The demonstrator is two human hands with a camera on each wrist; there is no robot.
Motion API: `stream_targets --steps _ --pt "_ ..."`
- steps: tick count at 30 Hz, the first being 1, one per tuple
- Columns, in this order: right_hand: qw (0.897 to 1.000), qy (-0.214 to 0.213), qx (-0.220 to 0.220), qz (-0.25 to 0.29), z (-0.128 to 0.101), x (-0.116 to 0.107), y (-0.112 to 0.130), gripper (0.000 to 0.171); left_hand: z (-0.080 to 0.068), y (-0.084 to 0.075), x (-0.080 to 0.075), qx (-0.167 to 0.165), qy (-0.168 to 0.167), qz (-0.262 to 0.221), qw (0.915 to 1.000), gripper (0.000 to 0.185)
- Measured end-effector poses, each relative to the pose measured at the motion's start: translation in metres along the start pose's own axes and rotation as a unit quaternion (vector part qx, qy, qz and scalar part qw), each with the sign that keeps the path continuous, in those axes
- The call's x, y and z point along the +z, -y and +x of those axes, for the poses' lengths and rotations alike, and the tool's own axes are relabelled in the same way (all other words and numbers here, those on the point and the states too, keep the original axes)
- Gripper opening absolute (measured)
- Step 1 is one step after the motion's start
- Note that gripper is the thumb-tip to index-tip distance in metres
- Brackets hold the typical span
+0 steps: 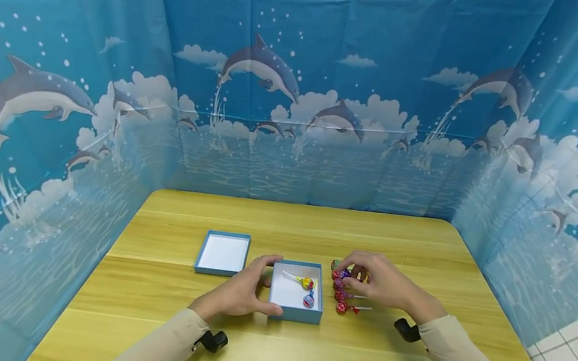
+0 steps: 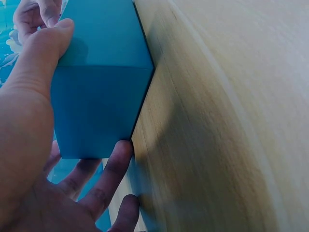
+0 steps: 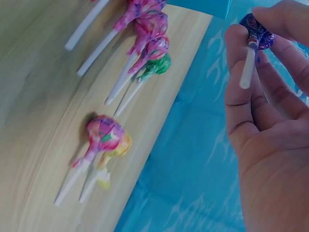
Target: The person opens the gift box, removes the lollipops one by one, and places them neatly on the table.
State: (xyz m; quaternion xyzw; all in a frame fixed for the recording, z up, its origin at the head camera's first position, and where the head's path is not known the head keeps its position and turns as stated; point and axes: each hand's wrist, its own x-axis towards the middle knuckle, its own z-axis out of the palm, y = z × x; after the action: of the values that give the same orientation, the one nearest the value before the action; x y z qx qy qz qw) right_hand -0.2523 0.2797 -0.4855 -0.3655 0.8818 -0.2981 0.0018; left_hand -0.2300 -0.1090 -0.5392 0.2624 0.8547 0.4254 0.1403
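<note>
Wooden worktop (image 1: 410, 345) inside a dolphin-print blue backdrop (image 1: 302, 84). Open blue box (image 1: 298, 291) near centre of worktop, white inside, two wrapped lollipops lying in it: yellow one (image 1: 305, 281) toward the far side, blue-red one (image 1: 308, 300) toward the near side. Left hand (image 1: 242, 291) gripping the box at its left wall, thumb on the near corner, fingers curled round the far-left edge; left wrist view confirms thumb and fingers clamped on the blue wall (image 2: 101, 96). Box lid (image 1: 223, 253) lying upturned to the left of the box, apart from it. Right hand (image 1: 382, 283) just right of the box, over a cluster of loose lollipops (image 1: 341, 290) lying on the worktop beside the box's right wall. Right wrist view: purple lollipop (image 3: 257, 34) pinched between thumb and fingertips (image 3: 277, 17), white stick pointing toward the palm, lifted clear of the surface. Remaining lollipops in pink, green and yellow wrappers spread in a loose row, sticks pointing away from the box.
</note>
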Motion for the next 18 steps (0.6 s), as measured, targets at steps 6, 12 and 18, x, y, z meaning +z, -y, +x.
stream_targets --steps 6,12,18 --pt "1.0 -0.004 0.019 -0.008 -0.008 -0.003 -0.005 0.028 0.0 0.0 0.0 -0.001 -0.001 -0.001 1.0 0.115" --pt "1.0 -0.007 0.027 -0.009 -0.017 -0.007 -0.012 0.022 0.0 0.002 0.0 0.005 0.002 -0.001 1.0 0.115" --pt "0.999 -0.014 0.033 -0.02 -0.023 -0.008 -0.019 0.027 0.001 0.002 0.0 0.003 0.003 -0.003 1.0 0.115"
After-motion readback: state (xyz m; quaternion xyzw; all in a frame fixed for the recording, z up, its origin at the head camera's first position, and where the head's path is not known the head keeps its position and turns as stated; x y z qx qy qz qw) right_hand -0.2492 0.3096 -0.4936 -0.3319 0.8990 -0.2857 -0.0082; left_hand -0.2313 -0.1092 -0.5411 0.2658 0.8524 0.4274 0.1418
